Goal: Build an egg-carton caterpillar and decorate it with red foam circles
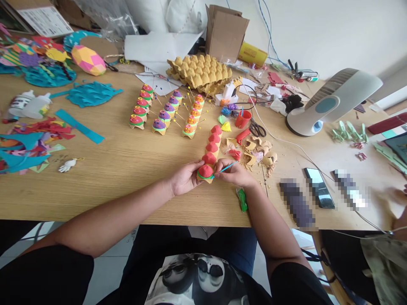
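A strip of egg carton cups topped with red clay (212, 147) stands on the table in front of me. Its nearest cup has a green band of clay around the base of the red dome. My left hand (186, 178) grips that near end from the left side. In my right hand (234, 173) a thin blue stick tool (227, 167) is pinched, its tip close to the green band; whether it touches is too small to tell. A green clay packet (242, 200) lies below my right wrist.
Three decorated egg carton strips (168, 112) stand behind to the left. Carton scraps (251, 159), scissors (257, 128) and a red cup (243, 120) lie right of the strip. A fan (330, 103) and phones (319, 188) are farther right. A person's arm shows at the right edge.
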Available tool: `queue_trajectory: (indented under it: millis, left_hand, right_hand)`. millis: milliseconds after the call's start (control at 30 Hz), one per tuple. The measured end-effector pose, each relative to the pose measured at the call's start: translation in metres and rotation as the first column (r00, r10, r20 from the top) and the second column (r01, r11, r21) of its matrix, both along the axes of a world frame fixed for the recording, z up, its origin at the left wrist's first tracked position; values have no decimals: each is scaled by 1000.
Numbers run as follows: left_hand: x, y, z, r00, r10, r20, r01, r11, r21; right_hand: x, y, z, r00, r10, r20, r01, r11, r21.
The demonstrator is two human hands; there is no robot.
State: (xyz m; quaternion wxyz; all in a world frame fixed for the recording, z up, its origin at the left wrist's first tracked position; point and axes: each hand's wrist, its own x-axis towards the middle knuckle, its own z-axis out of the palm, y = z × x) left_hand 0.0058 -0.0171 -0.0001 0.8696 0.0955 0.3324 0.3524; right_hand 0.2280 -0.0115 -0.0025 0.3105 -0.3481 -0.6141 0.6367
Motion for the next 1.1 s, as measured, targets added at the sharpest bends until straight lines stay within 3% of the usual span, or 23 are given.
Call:
queue_trajectory:
  millis: [1100]
  left_hand:
    - [0, 1, -1, 1000, -6, 6, 6, 1000, 11]
  right_hand:
    - [-12, -11, 13, 996, -46, 70, 32, 983, 178]
